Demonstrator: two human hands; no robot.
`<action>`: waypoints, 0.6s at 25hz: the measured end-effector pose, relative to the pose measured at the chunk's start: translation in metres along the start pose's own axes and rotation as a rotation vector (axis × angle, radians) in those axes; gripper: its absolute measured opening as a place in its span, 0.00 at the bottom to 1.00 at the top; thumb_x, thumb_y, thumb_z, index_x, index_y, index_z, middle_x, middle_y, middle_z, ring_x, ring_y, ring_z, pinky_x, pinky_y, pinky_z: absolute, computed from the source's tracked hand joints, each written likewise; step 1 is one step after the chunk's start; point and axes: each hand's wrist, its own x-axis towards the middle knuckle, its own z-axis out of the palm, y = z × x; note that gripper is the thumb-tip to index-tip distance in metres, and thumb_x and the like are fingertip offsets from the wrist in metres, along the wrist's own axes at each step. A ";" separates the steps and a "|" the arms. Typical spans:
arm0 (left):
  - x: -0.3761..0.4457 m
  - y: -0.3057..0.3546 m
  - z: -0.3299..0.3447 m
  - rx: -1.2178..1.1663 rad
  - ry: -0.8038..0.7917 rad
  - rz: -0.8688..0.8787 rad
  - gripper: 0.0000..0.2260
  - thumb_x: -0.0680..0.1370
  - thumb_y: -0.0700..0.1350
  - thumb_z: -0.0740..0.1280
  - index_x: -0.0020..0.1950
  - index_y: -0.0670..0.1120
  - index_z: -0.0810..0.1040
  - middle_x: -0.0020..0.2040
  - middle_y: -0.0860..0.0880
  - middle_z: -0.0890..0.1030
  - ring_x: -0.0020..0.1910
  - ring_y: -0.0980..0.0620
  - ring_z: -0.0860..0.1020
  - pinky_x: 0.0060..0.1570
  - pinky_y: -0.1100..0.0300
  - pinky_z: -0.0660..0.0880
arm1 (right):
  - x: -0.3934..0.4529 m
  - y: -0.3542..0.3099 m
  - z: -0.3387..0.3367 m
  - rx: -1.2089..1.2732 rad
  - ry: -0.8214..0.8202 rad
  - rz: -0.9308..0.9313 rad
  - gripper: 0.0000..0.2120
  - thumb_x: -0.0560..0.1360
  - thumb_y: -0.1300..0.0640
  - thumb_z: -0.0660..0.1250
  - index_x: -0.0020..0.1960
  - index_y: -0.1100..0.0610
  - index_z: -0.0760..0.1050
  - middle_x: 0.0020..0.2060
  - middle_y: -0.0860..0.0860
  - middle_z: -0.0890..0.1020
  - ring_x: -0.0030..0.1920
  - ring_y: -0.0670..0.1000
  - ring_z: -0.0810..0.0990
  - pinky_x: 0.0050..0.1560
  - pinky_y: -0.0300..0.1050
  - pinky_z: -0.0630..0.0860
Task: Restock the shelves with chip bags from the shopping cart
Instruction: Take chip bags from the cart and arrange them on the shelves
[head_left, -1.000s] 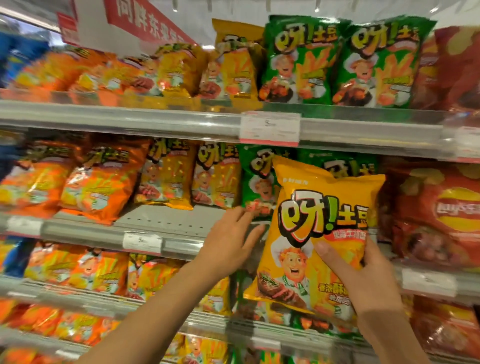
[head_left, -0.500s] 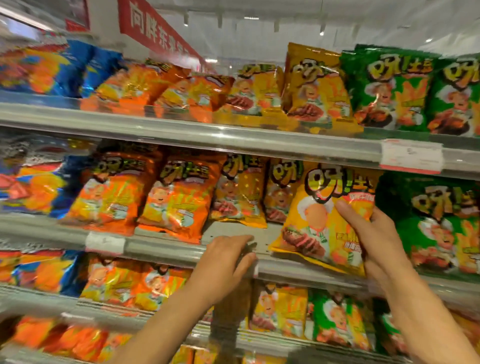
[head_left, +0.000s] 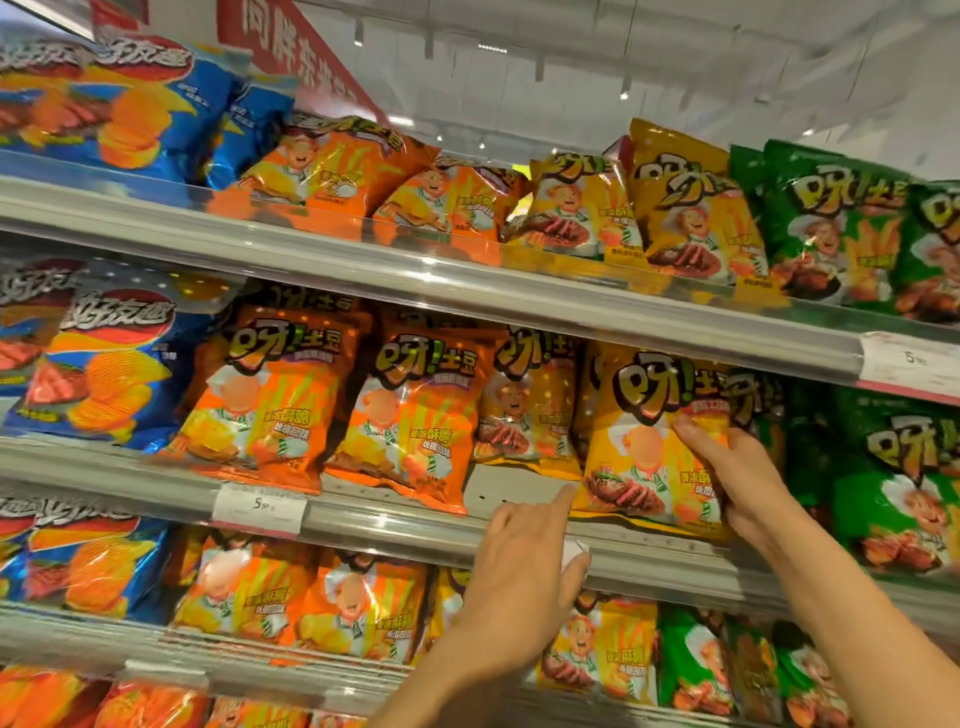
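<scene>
Yellow chip bag (head_left: 644, 447) upright on middle shelf (head_left: 395, 525), gripped by right hand (head_left: 737, 483); left hand (head_left: 524, 561) just beside, index extended, holding nothing.

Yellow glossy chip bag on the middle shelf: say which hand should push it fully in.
Right. The right hand already grips the yellow glossy chip bag; the left hand only points a finger at its lower corner.
</scene>
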 end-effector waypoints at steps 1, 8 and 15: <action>0.001 -0.001 0.001 0.021 -0.019 0.007 0.28 0.84 0.57 0.56 0.82 0.49 0.54 0.58 0.52 0.76 0.61 0.51 0.70 0.71 0.56 0.58 | 0.000 0.003 0.000 -0.024 -0.023 0.015 0.19 0.72 0.48 0.75 0.57 0.58 0.80 0.47 0.59 0.88 0.44 0.57 0.88 0.41 0.49 0.84; 0.005 -0.001 0.004 0.144 -0.105 0.005 0.29 0.85 0.57 0.51 0.83 0.47 0.50 0.63 0.48 0.73 0.65 0.47 0.69 0.73 0.52 0.57 | -0.004 0.018 0.002 -0.064 -0.073 0.066 0.24 0.70 0.43 0.74 0.58 0.58 0.81 0.49 0.59 0.88 0.48 0.59 0.88 0.47 0.52 0.84; 0.005 0.000 0.005 0.173 -0.124 -0.001 0.28 0.85 0.58 0.50 0.83 0.49 0.49 0.65 0.50 0.72 0.66 0.48 0.67 0.74 0.52 0.55 | -0.006 0.024 0.006 -0.033 -0.046 0.079 0.24 0.71 0.44 0.74 0.62 0.56 0.80 0.52 0.57 0.87 0.52 0.59 0.87 0.60 0.62 0.80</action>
